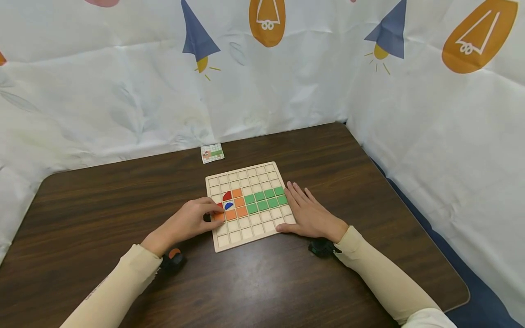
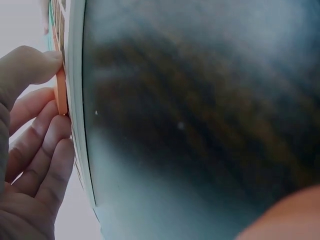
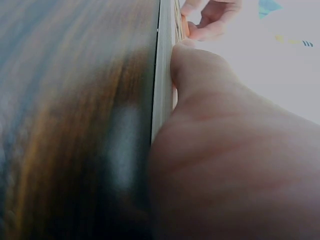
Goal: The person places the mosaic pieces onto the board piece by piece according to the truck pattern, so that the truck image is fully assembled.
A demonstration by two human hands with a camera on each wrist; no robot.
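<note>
A pale wooden grid board [image 1: 235, 236] lies on the table, slightly turned. My left hand [image 1: 190, 221] is over its left edge. Between thumb and fingertips it pinches an orange square tile [image 2: 61, 92], tilted up on edge against the board in the left wrist view. My right hand [image 1: 309, 216] rests along the board's right edge, fingers straight and thumb at the near corner. Set in the grid are several green tiles [image 1: 262, 205], several orange tiles [image 1: 241, 211], a red quarter-round tile [image 1: 227, 196] and a blue-and-white tile [image 1: 229, 206]. Another red piece is partly hidden by the left fingers.
Behind the board, at the table's far edge, lies a small pattern card [image 1: 212, 153] with a coloured grid. The dark wood table [image 1: 262, 282] extends around the board. A white printed curtain [image 1: 143, 91] hangs along the back and right sides.
</note>
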